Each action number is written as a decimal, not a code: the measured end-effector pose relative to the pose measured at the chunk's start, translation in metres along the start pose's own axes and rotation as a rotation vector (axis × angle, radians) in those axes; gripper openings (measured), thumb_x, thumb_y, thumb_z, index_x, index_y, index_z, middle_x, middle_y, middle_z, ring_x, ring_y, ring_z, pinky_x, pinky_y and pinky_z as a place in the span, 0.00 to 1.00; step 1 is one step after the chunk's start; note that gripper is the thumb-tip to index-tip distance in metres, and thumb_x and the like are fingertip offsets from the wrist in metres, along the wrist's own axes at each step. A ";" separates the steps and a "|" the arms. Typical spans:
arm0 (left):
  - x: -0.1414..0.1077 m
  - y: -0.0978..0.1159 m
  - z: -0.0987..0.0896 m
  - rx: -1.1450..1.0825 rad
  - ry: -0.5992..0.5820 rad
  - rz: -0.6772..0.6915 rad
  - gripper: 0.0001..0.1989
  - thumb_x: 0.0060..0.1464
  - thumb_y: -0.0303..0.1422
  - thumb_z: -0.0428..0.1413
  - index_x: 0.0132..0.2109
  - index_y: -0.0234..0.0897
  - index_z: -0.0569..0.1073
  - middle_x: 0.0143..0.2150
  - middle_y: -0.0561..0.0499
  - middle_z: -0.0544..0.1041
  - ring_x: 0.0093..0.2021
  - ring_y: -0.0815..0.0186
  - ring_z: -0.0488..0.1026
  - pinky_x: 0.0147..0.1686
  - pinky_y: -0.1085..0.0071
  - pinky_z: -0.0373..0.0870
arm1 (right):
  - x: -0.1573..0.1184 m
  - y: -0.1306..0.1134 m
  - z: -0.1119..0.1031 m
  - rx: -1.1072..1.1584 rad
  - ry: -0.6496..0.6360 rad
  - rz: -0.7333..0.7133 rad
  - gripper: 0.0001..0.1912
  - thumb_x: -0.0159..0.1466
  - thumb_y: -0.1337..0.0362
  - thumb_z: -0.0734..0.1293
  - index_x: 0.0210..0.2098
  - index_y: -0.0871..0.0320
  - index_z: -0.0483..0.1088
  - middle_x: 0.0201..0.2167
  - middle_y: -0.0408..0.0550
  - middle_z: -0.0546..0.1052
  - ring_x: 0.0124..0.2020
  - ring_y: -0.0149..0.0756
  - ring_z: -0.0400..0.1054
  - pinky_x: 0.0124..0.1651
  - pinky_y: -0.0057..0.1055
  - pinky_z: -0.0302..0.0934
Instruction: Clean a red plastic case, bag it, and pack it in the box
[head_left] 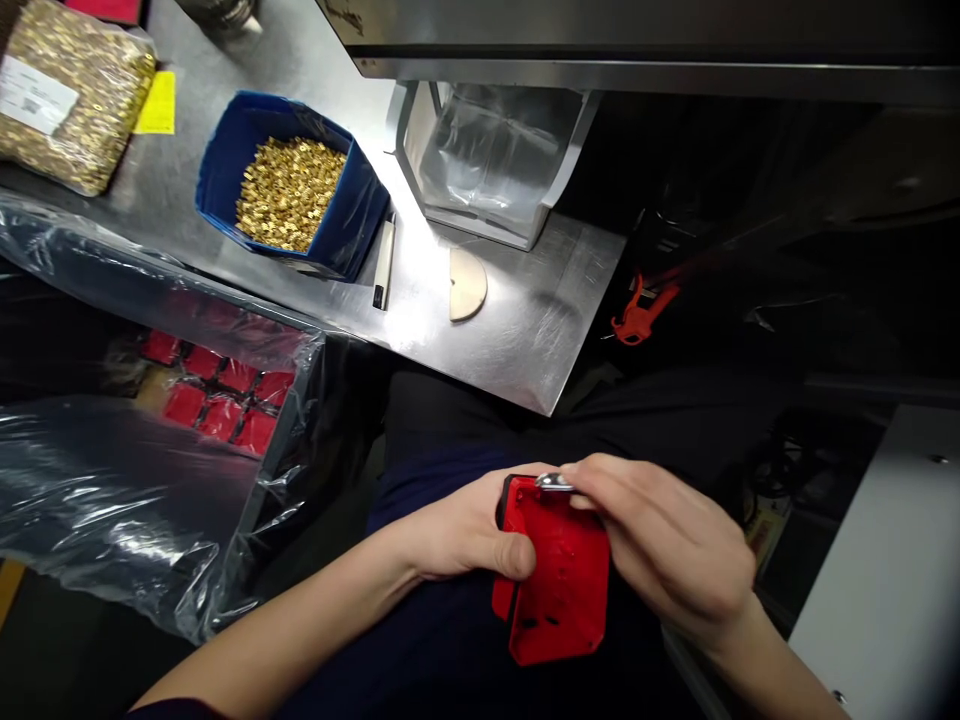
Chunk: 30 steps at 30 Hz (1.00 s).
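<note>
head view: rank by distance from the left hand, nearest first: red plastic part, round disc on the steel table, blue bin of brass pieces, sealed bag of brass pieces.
From the left hand:
1. Red plastic part: in its grip, over the lap.
2. Round disc: on the steel table, straight ahead.
3. Blue bin: farther back, to the left.
4. Sealed bag: far left corner.

Left hand gripping red plastic part, right hand pinching metal clip

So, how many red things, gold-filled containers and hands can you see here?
Red part in the hands: 1
Red parts in the lined box: 7 visible
Blue bin of gold pieces: 1
Bag of gold pieces: 1
Hands, left and right: 2
Total: 12
</note>
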<state>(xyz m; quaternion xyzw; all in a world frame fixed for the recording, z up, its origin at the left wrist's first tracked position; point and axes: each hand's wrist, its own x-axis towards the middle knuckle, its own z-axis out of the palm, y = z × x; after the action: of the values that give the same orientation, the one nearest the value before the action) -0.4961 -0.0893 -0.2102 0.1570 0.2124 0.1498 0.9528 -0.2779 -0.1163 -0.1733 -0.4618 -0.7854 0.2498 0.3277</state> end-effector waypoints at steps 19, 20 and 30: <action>-0.006 -0.005 0.002 -0.020 0.138 0.014 0.50 0.41 0.50 0.75 0.66 0.40 0.64 0.59 0.39 0.74 0.57 0.52 0.75 0.60 0.56 0.65 | -0.002 -0.024 0.004 0.101 -0.042 0.243 0.17 0.69 0.75 0.69 0.56 0.61 0.74 0.47 0.51 0.82 0.45 0.38 0.77 0.47 0.34 0.70; -0.006 -0.005 0.001 -0.014 0.127 0.005 0.50 0.41 0.51 0.74 0.66 0.39 0.65 0.59 0.38 0.74 0.57 0.52 0.74 0.60 0.57 0.65 | -0.002 -0.023 0.004 0.058 -0.048 0.186 0.18 0.68 0.75 0.69 0.57 0.62 0.74 0.48 0.53 0.82 0.46 0.40 0.77 0.48 0.36 0.68; -0.002 0.000 0.000 0.036 0.024 -0.006 0.47 0.44 0.58 0.69 0.64 0.35 0.68 0.53 0.38 0.78 0.54 0.51 0.76 0.54 0.59 0.69 | 0.004 -0.012 -0.007 -0.091 -0.157 -0.020 0.15 0.70 0.76 0.66 0.55 0.65 0.74 0.48 0.53 0.83 0.46 0.41 0.76 0.49 0.41 0.60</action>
<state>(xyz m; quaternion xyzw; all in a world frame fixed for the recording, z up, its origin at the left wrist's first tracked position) -0.4978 -0.0903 -0.2092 0.1718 0.2268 0.1447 0.9477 -0.2808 -0.1170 -0.1590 -0.4475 -0.8237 0.2462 0.2464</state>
